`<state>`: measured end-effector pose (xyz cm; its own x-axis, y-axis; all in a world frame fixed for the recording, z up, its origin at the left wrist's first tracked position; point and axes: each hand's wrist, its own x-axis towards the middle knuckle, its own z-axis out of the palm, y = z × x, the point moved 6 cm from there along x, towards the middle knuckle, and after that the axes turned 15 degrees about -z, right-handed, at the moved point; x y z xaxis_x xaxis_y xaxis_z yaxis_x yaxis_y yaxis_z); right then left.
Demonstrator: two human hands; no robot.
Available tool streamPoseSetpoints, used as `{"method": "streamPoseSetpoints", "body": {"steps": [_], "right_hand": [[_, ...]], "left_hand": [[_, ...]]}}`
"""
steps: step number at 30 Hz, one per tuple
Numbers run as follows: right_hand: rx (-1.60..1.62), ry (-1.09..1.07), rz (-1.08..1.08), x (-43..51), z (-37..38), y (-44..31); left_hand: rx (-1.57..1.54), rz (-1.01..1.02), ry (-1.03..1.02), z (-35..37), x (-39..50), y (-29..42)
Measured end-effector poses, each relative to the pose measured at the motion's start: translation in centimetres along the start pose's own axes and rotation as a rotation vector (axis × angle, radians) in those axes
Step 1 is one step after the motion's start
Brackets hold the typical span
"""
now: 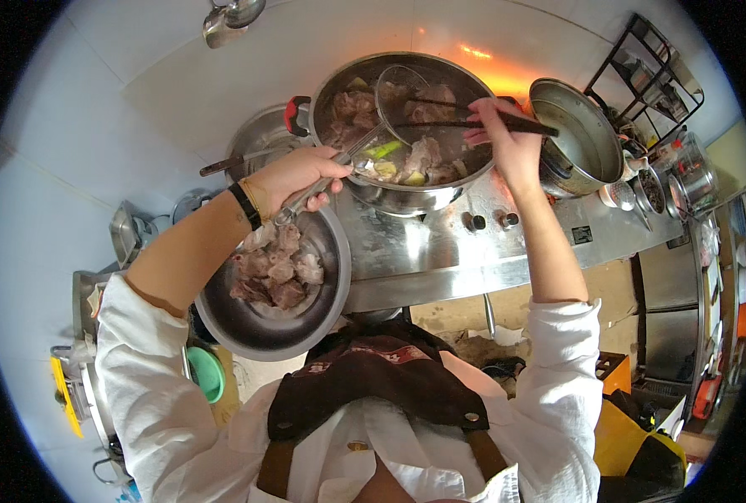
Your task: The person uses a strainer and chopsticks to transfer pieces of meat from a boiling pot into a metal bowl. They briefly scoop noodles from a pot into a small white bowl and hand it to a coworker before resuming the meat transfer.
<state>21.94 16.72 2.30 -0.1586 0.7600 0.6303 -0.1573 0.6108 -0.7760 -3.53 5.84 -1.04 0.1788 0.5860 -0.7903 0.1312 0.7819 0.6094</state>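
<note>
My left hand [307, 182] grips the metal handle of a wire skimmer [361, 139], whose round mesh head lies over the stockpot [404, 200]. In my right hand [505, 139] is a pair of long dark chopsticks [439, 124], their tips reaching into the mesh head. Chunks of meat [424, 157] sit in the cloudy liquid of the pot, along with a green onion piece [383, 149] and pale yellowish slices. Below my left hand a wide steel basin [335, 276] holds more pieces of meat [280, 267]. Part of the basin's far rim is hidden by my forearm.
Flames [517, 82] glow behind the pot. To its right stands a second steel pot [605, 148] of liquid. A steel bowl with a brown-handled utensil [222, 165] is at the left. Control knobs [475, 222] line the steel stove front [436, 270]. A black rack [646, 82] holds items.
</note>
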Motion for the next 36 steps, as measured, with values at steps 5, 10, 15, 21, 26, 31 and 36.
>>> {"method": "streamPoseSetpoints", "body": {"steps": [5,10,15,21,26,31,36], "right_hand": [[-0.164,0.110,-0.146,2.4,-3.7,-3.9],[-0.486,-0.059,0.058,2.2,-3.4,-1.0],[-0.626,-0.135,0.023,1.6,-2.1,3.2],[-0.572,-0.196,-0.401,1.7,0.5,-2.0],[-0.462,-0.211,-0.338,2.7,1.5,-6.6],[-0.293,-0.142,-0.362,2.3,2.1,-9.5],[-0.223,0.062,-0.347,1.4,1.0,-10.6]], "left_hand": [[-0.032,0.005,-0.042,0.1,0.0,0.2],[-0.125,0.018,-0.096,0.2,0.6,0.2],[-0.236,0.021,-0.257,0.4,2.0,-0.2],[-0.303,0.089,-0.374,-1.2,0.6,-2.1],[-0.437,0.182,-0.445,-2.0,-2.8,-3.7],[-0.449,0.278,-0.386,-3.0,-6.7,-6.0],[-0.606,0.351,-0.381,-3.9,-10.4,-9.6]]}}
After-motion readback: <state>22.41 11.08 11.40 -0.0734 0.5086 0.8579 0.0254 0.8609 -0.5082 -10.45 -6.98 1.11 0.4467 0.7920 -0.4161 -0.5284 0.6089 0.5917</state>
